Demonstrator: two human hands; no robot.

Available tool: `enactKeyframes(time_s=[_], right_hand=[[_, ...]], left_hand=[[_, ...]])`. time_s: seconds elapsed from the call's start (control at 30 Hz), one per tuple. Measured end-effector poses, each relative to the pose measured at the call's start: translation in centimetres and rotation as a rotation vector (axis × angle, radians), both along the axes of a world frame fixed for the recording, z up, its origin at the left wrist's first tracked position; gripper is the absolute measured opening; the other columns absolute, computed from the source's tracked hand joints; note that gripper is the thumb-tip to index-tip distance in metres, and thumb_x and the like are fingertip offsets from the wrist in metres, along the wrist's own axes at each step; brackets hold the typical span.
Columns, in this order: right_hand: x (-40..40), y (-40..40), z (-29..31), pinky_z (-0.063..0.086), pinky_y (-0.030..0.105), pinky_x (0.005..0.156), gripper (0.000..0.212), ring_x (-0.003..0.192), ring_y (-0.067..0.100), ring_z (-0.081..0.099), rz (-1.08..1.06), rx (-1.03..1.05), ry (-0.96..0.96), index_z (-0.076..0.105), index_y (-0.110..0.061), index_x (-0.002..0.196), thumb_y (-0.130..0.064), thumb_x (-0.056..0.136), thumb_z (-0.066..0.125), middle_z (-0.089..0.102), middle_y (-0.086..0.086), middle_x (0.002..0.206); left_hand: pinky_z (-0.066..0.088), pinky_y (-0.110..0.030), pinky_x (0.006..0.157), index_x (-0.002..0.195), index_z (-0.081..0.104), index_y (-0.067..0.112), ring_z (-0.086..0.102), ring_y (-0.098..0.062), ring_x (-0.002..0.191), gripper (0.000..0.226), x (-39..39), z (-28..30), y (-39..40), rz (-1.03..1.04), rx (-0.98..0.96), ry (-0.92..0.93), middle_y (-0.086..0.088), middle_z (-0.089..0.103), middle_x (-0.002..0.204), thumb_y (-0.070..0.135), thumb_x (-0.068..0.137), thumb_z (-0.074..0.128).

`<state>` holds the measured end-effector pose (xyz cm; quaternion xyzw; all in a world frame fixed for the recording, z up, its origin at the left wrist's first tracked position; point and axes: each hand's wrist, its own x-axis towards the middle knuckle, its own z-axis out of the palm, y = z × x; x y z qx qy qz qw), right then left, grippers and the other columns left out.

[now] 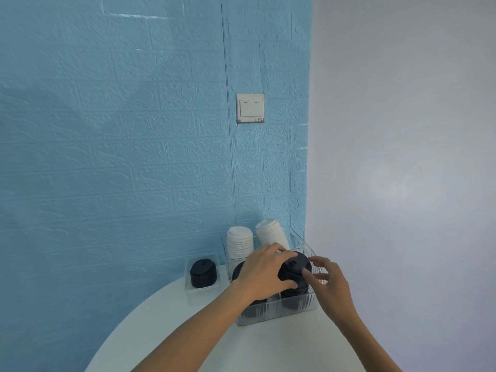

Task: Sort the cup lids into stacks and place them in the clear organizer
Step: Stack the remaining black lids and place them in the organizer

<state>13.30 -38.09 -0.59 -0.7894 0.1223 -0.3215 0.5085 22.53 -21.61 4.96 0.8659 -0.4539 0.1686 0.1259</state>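
Fingers of the left hand are curled over the top and near side of a stack of black lids, gripping it, with the thumb low against the stack's front. Right hand sits just beside it on the other side, fingers loosely spread, and the thumb tip touches the edge of the same stack; can't tell if the other fingers actually make contact. That stack is tilted and sits in the front right compartment of the clear organizer, so it's half in already.

Behind it in the organizer are two stacks of white lids, the left one upright, the right one leaning toward the wall. More black lids show in the front left compartment, mostly hidden by the left wrist.

Off to the left, a small clear tray holds another short stack of black lids. Everything's on a round white table against a blue brick-pattern wall with a light switch.
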Motion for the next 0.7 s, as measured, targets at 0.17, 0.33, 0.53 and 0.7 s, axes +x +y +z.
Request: enactKeyframes(time_s=[0.17, 0.33, 0.53, 0.7], right_hand=[[-0.4, 0.3, -0.2, 0.049, 0.018, 0.075, 0.034, 0.105, 0.016, 0.065, 0.025, 0.029, -0.005, 0.06, -0.029, 0.125, -0.029, 0.093, 0.072, 0.056, -0.003, 0.128], [-1.2, 0.3, 0.6, 0.049, 0.024, 0.083, 0.038, 0.114, 0.018, 0.059, 0.01, 0.01, -0.047, 0.058, -0.034, 0.124, -0.028, 0.091, 0.074, 0.052, -0.003, 0.131], [-1.2, 3.1, 4.9, 0.046, 0.027, 0.098, 0.036, 0.113, 0.0, 0.054, -0.008, -0.075, -0.238, 0.063, -0.03, 0.121, -0.023, 0.089, 0.076, 0.053, -0.011, 0.125], [1.1, 8.9, 6.6, 0.048, 0.022, 0.091, 0.033, 0.112, -0.003, 0.055, 0.174, -0.19, -0.271, 0.062, -0.035, 0.118, -0.025, 0.089, 0.074, 0.053, -0.017, 0.122]], left_hand=[[0.046, -0.039, 0.106, 0.147, 0.048, 0.037, 0.049, -0.018, 0.13, 0.075, -0.3, -0.2, 0.4, 0.007, -0.043, 0.033, 0.007, 0.052, 0.143, 0.068, 0.081, 0.069], [0.045, -0.037, 0.106, 0.145, 0.047, 0.041, 0.048, -0.012, 0.13, 0.076, -0.4, -0.1, 1.2, 0.024, -0.112, 0.065, 0.013, 0.052, 0.141, 0.078, 0.08, 0.063], [0.044, -0.037, 0.107, 0.144, 0.049, 0.04, 0.045, -0.01, 0.133, 0.065, 0.7, 0.9, 5.2, 0.124, -0.242, 0.097, 0.014, 0.051, 0.145, 0.074, 0.089, 0.054], [0.047, -0.035, 0.103, 0.135, 0.057, 0.039, 0.053, -0.01, 0.124, 0.045, 3.2, -0.5, 11.4, 0.279, -0.416, 0.235, 0.011, 0.058, 0.133, 0.059, 0.095, 0.061]])
